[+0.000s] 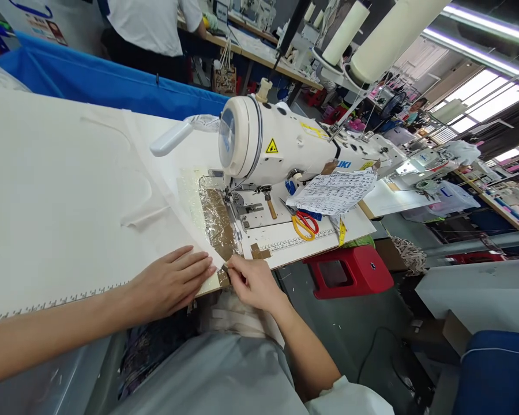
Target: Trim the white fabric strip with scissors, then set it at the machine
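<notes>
Near the sewing machine [268, 144], on its front side: a sheet of white cloth [69, 196] is lying spread over the table [285, 242], its corner reaching toward the person's body.
Left hand [173, 282]: it is lying flat and unclenched on the cloth, fingers spread, pressing the edge down short of the machine.
Right hand [253, 282]: it is pinching the cloth's corner between thumb and fingertips, just beside the left hand and nearer the person than the machine's needle.
Cloth position: the folded edge is running from the hands up toward the needle area, over a shiny taped patch [216, 222] in front of the machine.
Risk of slipping: I judge the thin cloth is likely sliding on that shiny patch if the flat hand is easing off, so the edge could be going in crooked.
Risk of losing the corner: the pinch is holding only a small tip; a tug could be pulling it free or unfolding it.
Risk to fingers: both hands are working on the line toward the needle, so moving forward carelessly could be bringing fingertips too close.
Right of the machine's needle: scissors [305, 223] and a printed paper [333, 193] are lying clear of the cloth.
</notes>
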A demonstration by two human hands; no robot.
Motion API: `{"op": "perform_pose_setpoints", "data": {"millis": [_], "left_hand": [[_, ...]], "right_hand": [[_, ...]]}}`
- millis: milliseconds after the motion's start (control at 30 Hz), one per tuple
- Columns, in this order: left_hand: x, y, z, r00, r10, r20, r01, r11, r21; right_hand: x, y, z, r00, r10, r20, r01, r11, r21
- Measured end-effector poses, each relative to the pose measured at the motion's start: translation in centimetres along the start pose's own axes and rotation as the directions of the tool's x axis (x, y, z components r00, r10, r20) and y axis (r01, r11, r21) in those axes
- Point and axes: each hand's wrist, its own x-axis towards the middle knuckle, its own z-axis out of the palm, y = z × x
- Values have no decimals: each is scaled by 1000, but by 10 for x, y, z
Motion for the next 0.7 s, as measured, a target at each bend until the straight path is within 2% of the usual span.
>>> {"op": "perform_pose_setpoints", "data": {"millis": [133, 333, 433, 500, 567, 633, 700], "left_hand": [[-1, 0, 4, 1000, 15, -14, -15, 1000, 8], [-1, -4, 5, 999, 42, 2, -42, 999, -34], [6, -5, -7, 999, 43, 11, -42, 994, -96], [9, -2, -20, 999, 4, 41, 2, 990, -143], [10, 4, -33, 996, -65, 62, 75, 980, -182], [6, 15, -42, 991, -124, 43, 129, 976, -174], [1, 29, -45, 990, -138, -19, 136, 987, -84]], "right_hand": [[1, 2, 5, 997, 48, -68, -42, 994, 96], [3, -6, 8, 999, 30, -41, -30, 999, 13], [-1, 1, 2, 996, 62, -70, -46, 977, 207], [-2, 16, -6, 984, 131, -117, -73, 909, 410], [2, 41, -16, 948, 252, -193, -105, 823, 558], [13, 72, -29, 887, 366, -282, -120, 772, 624], [28, 103, -43, 831, 430, -353, -117, 755, 646]]}}
